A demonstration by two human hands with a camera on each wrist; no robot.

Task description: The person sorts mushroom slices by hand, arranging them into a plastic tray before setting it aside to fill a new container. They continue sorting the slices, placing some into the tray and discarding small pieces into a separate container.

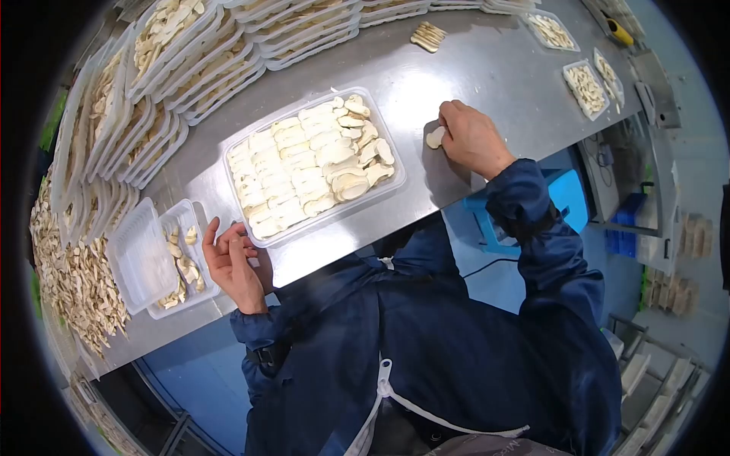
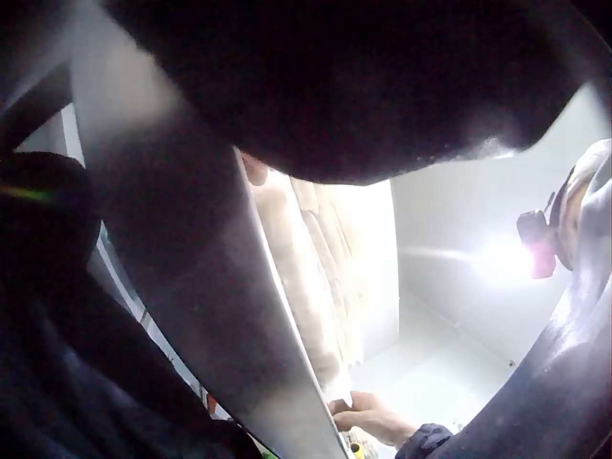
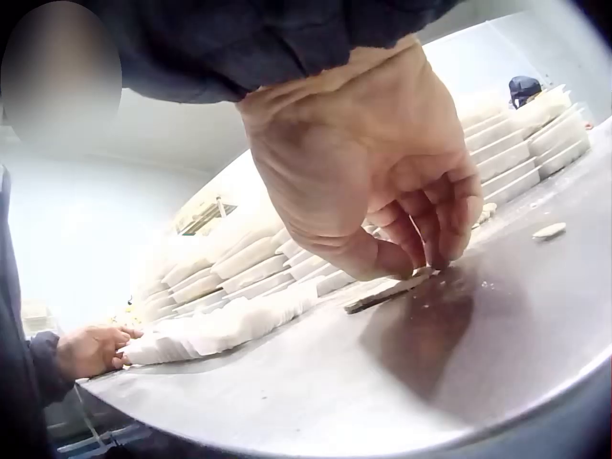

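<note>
A clear plastic tray (image 1: pixel 390 131) filled with neat rows of pale mushroom slices (image 1: pixel 293 159) lies on the steel table. My left hand (image 1: pixel 234 266), fingers loosely bent and holding nothing, is at its near left corner, fingertips right beside the rim. To the tray's right, my right hand (image 1: pixel 475 137) is low over the table and pinches a pale mushroom slice (image 1: pixel 436 137). In the right wrist view the thumb and fingertips of the right hand (image 3: pixel 382 182) meet at the end of this thin slice (image 3: pixel 382 290), which is close over the metal.
Stacked trays of slices (image 1: pixel 220 68) line the back and left. A heap of slices (image 1: pixel 76 296) lies far left, beside a tray with a few pieces (image 1: pixel 182 258). A small row of slices (image 1: pixel 428 36) sits at the back; small filled trays (image 1: pixel 585 90) stand right.
</note>
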